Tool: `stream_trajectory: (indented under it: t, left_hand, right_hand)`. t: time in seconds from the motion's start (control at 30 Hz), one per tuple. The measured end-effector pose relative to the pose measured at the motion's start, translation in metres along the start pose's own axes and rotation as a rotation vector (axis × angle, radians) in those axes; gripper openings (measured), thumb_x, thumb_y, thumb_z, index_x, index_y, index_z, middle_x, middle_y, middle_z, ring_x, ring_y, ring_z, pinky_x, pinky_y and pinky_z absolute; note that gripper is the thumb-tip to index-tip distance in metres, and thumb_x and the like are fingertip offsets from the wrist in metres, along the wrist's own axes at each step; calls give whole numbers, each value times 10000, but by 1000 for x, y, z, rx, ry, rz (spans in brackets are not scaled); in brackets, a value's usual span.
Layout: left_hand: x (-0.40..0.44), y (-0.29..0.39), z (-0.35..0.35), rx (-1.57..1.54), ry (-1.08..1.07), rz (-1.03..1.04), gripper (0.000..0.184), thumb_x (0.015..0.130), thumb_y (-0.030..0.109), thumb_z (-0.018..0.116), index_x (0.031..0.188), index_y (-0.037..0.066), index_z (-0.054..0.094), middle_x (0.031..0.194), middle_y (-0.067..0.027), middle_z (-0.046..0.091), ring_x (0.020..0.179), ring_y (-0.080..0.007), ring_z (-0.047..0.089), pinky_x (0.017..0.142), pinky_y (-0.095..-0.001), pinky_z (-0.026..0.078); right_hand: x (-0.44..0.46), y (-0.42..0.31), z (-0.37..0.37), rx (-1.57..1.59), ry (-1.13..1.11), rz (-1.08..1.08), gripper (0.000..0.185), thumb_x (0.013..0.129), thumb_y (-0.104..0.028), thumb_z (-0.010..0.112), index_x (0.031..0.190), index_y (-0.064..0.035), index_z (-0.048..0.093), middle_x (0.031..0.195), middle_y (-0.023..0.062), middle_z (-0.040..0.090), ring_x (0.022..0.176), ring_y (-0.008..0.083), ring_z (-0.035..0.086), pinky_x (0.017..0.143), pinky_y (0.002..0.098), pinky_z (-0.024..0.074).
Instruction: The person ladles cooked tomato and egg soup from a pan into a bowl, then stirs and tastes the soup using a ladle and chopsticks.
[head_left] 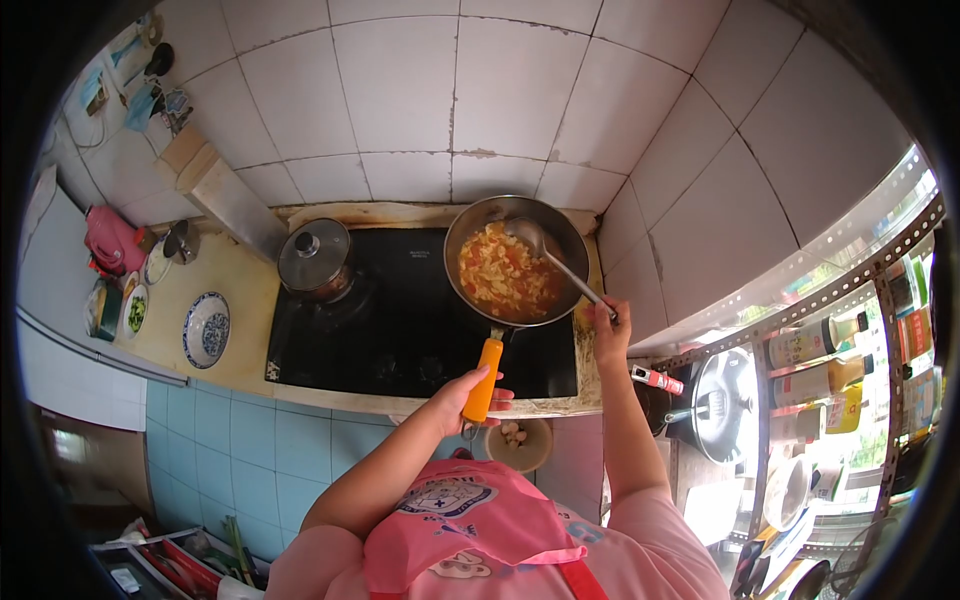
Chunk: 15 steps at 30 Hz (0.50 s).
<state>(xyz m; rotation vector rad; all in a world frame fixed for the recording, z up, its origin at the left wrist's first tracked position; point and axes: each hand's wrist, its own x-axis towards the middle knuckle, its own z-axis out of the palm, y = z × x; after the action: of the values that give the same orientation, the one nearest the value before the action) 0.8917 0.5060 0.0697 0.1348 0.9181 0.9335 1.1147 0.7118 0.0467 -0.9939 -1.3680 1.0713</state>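
Fingers (502, 399) of the left hand (456, 399) close loosely round the orange handle (486, 372), which points near, toward the body, probably so the pan (572, 243) can be steadied. The right hand (610, 330) curls around the upper end of the ladle (529, 238), a hold that seems suited to being clear of the heat; its scoop dips into the food (508, 277) at the far side. The pan sits on the stove (395, 340) at the right, apart from the lidded pot (315, 262) at the left. A plate (207, 330) lies farther left, probably handy for serving.
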Motion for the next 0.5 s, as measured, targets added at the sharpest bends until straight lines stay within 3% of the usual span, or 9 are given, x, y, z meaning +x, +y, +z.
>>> stream_trajectory:
  t: [0.07, 0.27, 0.5]
  left_hand:
    - [0, -2, 0, 0, 2, -3, 472, 946, 480, 429, 1241, 115, 481, 1134, -167, 612, 986, -255, 632, 717, -394, 550]
    - [2, -6, -4, -15, -41, -5, 495, 931, 494, 464, 1250, 115, 443, 1140, -176, 601, 1018, -270, 626, 716, -391, 555]
    - [1, -5, -3, -20, -43, -7, 498, 929, 495, 468, 1252, 117, 442, 1134, -170, 604, 1008, -261, 627, 720, -392, 553]
  right_hand:
    - [3, 1, 3, 155, 95, 186, 186, 936, -139, 569, 1043, -1, 507, 870, 113, 608, 741, 172, 629, 735, 319, 554]
    - [14, -3, 2, 256, 186, 340, 172, 938, -170, 554, 1013, -30, 489, 827, 136, 624, 705, 216, 646, 671, 342, 566]
    - [15, -10, -11, 357, 222, 387, 197, 921, -192, 566, 1033, -71, 457, 837, 164, 627, 703, 259, 647, 682, 378, 559]
